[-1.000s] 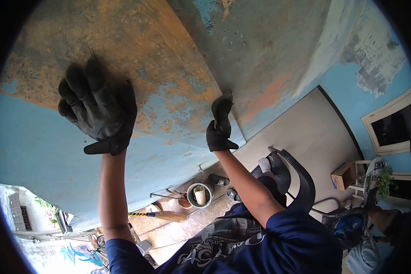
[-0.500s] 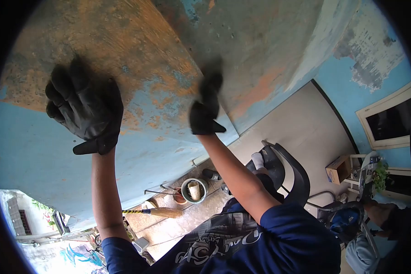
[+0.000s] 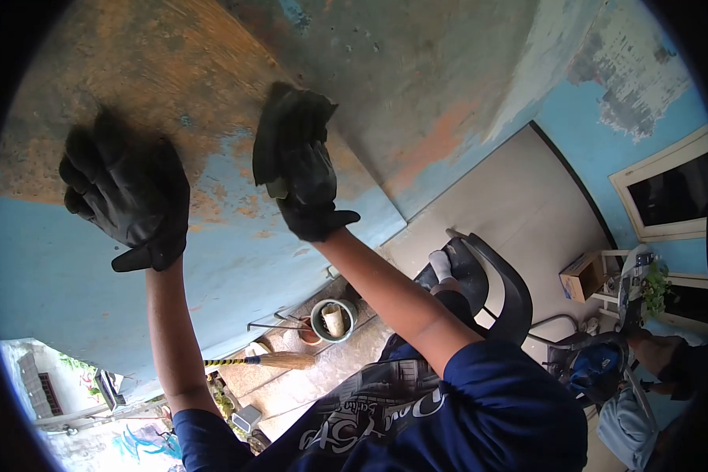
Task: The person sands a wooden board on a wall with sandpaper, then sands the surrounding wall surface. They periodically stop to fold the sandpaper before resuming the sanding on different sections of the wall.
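Both of my hands wear black gloves and are raised against a wall (image 3: 236,189) with light blue paint, worn through to brown and grey. My left hand (image 3: 134,189) lies flat on it, fingers spread, holding nothing. Level with it, my right hand (image 3: 311,177) presses a dark, thin sheet that looks like sandpaper (image 3: 266,145) onto the wall, near the vertical edge where the brown part meets the grey. The fingers cover much of the sheet. Its far edge shows beyond the fingertips.
Below stand a bucket (image 3: 318,330) with a cream cup (image 3: 333,318) inside and a broom (image 3: 279,360). A socked foot (image 3: 441,264) rests on a black chair (image 3: 511,287). At right are a cardboard box (image 3: 584,277), a plant (image 3: 654,293), a blue bag (image 3: 598,366) and another person's leg (image 3: 654,362).
My right hand has swept left along the wall, toward my left hand, and the dark sheet under it now shows. My left hand has shifted slightly left and down, still flat.
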### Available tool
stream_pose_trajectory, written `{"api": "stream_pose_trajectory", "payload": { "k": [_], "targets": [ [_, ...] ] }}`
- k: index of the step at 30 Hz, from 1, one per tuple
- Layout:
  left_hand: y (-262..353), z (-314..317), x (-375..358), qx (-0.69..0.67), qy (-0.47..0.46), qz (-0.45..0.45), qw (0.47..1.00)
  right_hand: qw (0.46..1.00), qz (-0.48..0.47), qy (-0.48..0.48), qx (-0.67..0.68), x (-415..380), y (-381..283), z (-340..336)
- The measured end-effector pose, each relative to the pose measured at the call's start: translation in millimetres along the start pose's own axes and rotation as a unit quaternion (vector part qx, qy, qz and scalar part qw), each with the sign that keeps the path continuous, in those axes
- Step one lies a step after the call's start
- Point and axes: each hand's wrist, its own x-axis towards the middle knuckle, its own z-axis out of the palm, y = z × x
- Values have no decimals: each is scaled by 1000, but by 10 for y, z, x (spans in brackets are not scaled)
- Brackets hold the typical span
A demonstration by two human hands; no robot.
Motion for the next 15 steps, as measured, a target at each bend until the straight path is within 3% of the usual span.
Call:
{"api": "stream_pose_trajectory", "payload": {
  "k": [1,3,6,7,8,11,12,15],
  "targets": [
    [-5,-14,-2,-6,1,4,1000,997,5,-82,-13,-318,303,41],
    [-19,-15,15,-9,6,7,1000,997,-13,-22,-70,-889,886,-21],
    [-33,-31,-5,-1,-8,5,1000,978,205,-16,-33,-1540,1220,-115],
    [-44,-18,-3,-6,-4,7,1000,973,229,-7,-25,-1511,1159,-45],
    [-32,-7,-6,-10,-1,6,1000,980,201,1,-11,-1314,968,23],
    [-16,14,-19,-26,14,-3,1000,998,-41,-11,39,-263,152,31],
    [-26,-4,-31,-24,11,1,1000,996,-18,-63,66,49,-33,-3],
    [-37,-20,-19,-27,5,-6,1000,995,88,-41,16,-1132,960,82]
  ]
}}
